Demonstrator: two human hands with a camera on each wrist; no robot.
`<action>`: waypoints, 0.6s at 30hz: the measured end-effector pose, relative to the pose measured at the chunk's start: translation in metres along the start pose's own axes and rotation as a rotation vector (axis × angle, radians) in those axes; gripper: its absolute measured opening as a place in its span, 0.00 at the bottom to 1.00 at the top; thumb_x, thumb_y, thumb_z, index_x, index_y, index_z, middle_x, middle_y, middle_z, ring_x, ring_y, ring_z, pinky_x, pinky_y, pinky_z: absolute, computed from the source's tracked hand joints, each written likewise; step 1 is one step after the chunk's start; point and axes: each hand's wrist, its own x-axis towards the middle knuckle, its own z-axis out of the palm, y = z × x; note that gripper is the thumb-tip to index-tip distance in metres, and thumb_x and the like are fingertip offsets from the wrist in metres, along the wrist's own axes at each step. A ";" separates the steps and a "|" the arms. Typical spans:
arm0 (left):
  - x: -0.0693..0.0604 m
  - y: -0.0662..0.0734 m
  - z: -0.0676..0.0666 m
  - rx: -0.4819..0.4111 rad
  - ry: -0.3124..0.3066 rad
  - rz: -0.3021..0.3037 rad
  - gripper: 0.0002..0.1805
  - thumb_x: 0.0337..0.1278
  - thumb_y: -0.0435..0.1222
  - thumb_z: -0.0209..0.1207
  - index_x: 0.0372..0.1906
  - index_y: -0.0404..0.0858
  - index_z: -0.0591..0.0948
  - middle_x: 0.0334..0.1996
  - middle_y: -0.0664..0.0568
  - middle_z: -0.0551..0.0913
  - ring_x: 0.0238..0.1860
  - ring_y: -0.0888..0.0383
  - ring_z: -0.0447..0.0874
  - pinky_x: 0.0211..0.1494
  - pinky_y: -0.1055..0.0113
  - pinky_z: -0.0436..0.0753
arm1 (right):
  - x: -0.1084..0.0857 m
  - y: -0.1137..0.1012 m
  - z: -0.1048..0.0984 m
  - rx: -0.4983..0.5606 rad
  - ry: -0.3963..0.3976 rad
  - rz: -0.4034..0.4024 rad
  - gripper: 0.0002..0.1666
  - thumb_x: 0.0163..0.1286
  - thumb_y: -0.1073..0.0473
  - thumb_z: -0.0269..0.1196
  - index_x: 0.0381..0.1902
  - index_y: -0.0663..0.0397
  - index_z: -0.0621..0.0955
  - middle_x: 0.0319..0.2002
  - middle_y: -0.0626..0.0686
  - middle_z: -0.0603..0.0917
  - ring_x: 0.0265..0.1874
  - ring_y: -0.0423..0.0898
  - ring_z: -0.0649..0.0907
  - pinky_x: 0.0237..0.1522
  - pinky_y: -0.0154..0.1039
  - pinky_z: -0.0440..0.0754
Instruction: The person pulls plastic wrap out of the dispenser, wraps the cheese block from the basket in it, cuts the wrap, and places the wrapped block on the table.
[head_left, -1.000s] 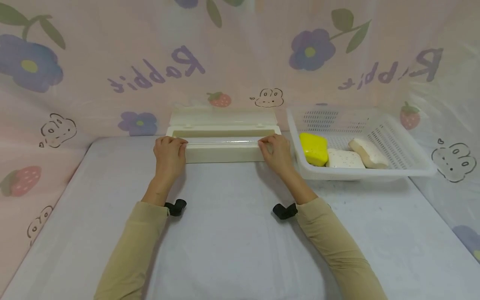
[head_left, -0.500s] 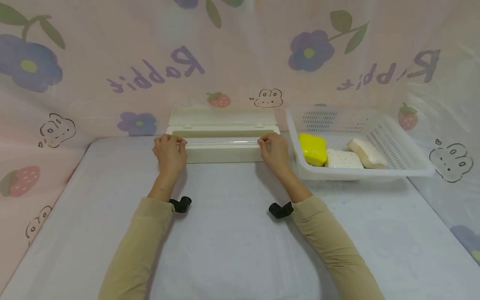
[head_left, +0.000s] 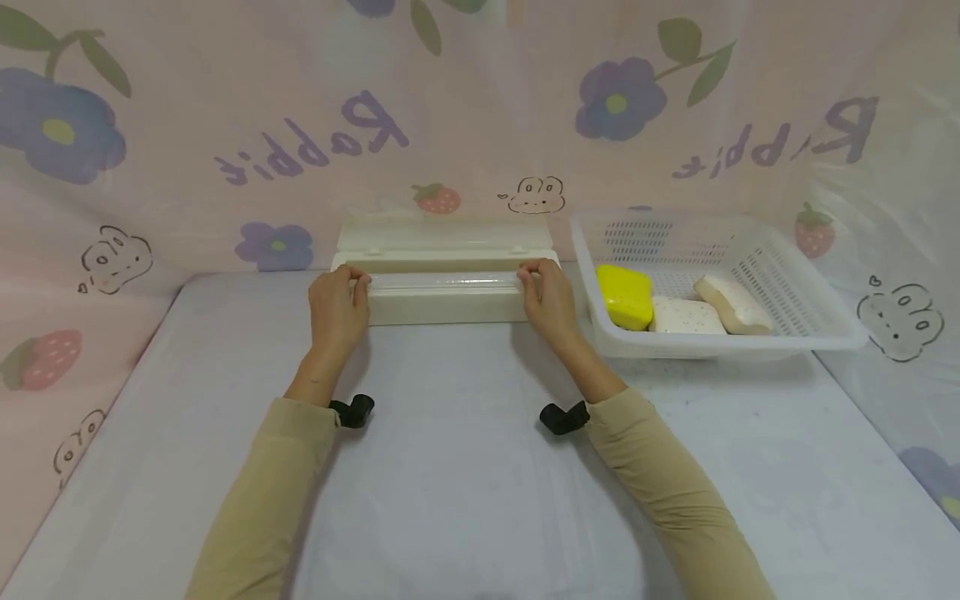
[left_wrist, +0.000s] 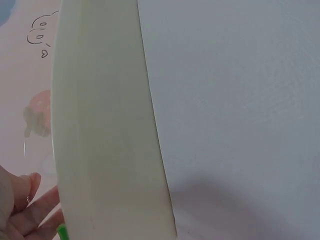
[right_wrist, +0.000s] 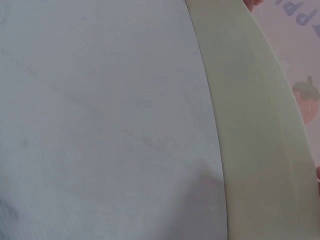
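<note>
A long cream plastic-wrap dispenser [head_left: 446, 308] stands at the back of the table with its lid [head_left: 450, 233] raised. Clear, shiny plastic wrap [head_left: 442, 282] stretches along the top of its front wall. At the left end my left hand [head_left: 337, 308] pinches the wrap between thumb and fingers. My right hand [head_left: 551, 304] does the same at the right end. The dispenser's front wall [left_wrist: 107, 120] fills much of the left wrist view, with part of the left hand [left_wrist: 25, 210] behind it. In the right wrist view the wall [right_wrist: 255, 120] hides most of the hand.
To the right of the dispenser stands a white slotted basket [head_left: 735, 344]. In it lie a yellow block [head_left: 626, 297], a white speckled block [head_left: 686, 317] and a bread-like piece [head_left: 733, 305]. A printed curtain [head_left: 465, 108] hangs close behind. White cloth [head_left: 450, 467] covers the table.
Both hands have shifted slightly up and back along the dispenser's top, the wrap's edge with them. The fingers keep their pinch. The dispenser and basket stay in place.
</note>
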 end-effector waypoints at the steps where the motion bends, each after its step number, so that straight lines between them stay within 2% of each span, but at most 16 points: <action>1: 0.000 0.000 -0.001 -0.004 -0.008 -0.002 0.13 0.68 0.33 0.52 0.43 0.24 0.77 0.43 0.30 0.82 0.48 0.34 0.75 0.60 0.45 0.68 | 0.000 -0.001 0.000 0.004 -0.003 0.007 0.12 0.72 0.63 0.54 0.43 0.72 0.75 0.44 0.66 0.81 0.49 0.60 0.79 0.57 0.51 0.74; 6: -0.001 0.002 -0.007 -0.037 -0.019 -0.003 0.13 0.69 0.34 0.52 0.44 0.26 0.77 0.44 0.31 0.82 0.49 0.34 0.76 0.58 0.45 0.71 | 0.002 -0.007 -0.004 0.059 -0.011 0.054 0.13 0.74 0.62 0.54 0.44 0.70 0.76 0.43 0.64 0.83 0.52 0.58 0.80 0.61 0.49 0.74; 8: -0.001 0.004 -0.009 -0.048 -0.002 0.006 0.12 0.68 0.34 0.53 0.43 0.26 0.77 0.43 0.32 0.83 0.49 0.34 0.77 0.58 0.46 0.72 | 0.003 -0.009 -0.006 0.086 0.001 0.063 0.11 0.73 0.62 0.54 0.43 0.68 0.76 0.42 0.63 0.84 0.52 0.58 0.81 0.58 0.50 0.77; 13: -0.001 0.006 -0.011 -0.109 0.056 0.023 0.10 0.67 0.33 0.54 0.41 0.28 0.78 0.39 0.36 0.85 0.50 0.37 0.80 0.57 0.47 0.74 | 0.004 -0.010 -0.008 0.119 0.045 0.016 0.10 0.73 0.62 0.55 0.40 0.67 0.76 0.36 0.62 0.85 0.42 0.56 0.85 0.44 0.48 0.83; 18: -0.003 0.000 -0.012 -0.195 0.094 0.015 0.10 0.67 0.33 0.54 0.42 0.28 0.79 0.37 0.38 0.87 0.50 0.40 0.82 0.44 0.57 0.74 | 0.005 -0.012 -0.010 0.105 0.067 0.002 0.11 0.72 0.60 0.56 0.40 0.65 0.78 0.33 0.60 0.86 0.35 0.53 0.85 0.34 0.33 0.81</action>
